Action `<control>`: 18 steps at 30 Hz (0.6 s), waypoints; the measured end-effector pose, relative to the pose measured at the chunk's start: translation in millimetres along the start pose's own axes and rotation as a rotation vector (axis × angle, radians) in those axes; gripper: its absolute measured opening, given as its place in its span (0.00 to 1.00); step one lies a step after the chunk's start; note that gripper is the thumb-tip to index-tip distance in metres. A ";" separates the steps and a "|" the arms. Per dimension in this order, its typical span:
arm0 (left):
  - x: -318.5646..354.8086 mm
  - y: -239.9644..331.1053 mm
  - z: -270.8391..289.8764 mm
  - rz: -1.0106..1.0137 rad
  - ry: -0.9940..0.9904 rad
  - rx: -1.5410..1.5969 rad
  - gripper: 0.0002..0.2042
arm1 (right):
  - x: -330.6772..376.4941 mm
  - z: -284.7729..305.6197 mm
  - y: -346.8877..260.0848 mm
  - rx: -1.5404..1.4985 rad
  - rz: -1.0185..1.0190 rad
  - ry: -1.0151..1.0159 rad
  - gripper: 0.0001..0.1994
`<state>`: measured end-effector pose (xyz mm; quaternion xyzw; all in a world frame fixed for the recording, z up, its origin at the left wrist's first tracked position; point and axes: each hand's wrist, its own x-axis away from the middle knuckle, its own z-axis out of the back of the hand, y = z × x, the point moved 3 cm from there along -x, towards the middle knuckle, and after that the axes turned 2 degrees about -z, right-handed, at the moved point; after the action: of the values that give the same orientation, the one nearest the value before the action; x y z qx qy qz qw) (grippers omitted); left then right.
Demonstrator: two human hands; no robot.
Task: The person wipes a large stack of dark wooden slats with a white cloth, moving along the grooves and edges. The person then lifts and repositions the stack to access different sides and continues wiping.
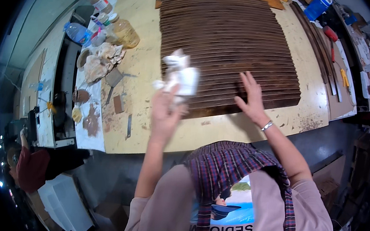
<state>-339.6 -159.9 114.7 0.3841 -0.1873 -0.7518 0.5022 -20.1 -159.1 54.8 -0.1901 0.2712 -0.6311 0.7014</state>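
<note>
Here, left hand (164, 109) gripping white rag (180, 74), slatted panel (230, 49)

The white cloth (180, 74) covers the fingertips of the left hand (164, 109) and a part of the dark slatted panel (230, 49). The panel's far edge is cut by the top border. Small bottles (99, 2) at the bench corner are too blurred to identify.

White rag (180, 76); dk brown ribbed panel (230, 44)
</note>
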 end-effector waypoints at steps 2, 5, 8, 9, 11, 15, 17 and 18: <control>-18.2 26.9 -32.2 -0.109 -0.245 -0.097 0.50 | -10.8 -1.7 -43.0 -0.188 0.158 0.066 0.45; -18.9 -0.9 -76.4 -0.003 -0.450 -0.374 0.60 | -10.3 -27.8 -69.9 0.010 0.200 -0.015 0.36; -16.3 -12.9 -84.5 -0.019 -0.562 -0.548 0.62 | -5.9 -39.2 -47.6 0.282 0.289 -0.008 0.25; -12.7 -15.6 -82.4 -0.023 -0.537 -0.557 0.64 | -2.7 -35.1 -28.9 0.303 0.254 0.009 0.25; -13.4 -14.1 -82.4 -0.015 -0.539 -0.559 0.63 | 0.9 -1.3 17.5 0.307 0.129 0.128 0.23; -17.5 -7.2 -87.2 -0.019 -0.536 -0.542 0.61 | 32.0 116.8 161.7 0.301 -0.113 0.396 0.19; -16.0 -8.3 -86.2 -0.016 -0.519 -0.548 0.61 | 34.8 160.1 191.5 0.478 -0.477 0.410 0.19; -16.4 -8.5 -86.6 -0.008 -0.517 -0.560 0.61 | 22.0 166.3 172.1 0.490 -0.315 0.617 0.17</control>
<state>-275.2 -132.5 60.5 0.0306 -0.0938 -0.8479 0.5209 218.9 -170.8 76.7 0.1411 0.2780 -0.8037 0.5067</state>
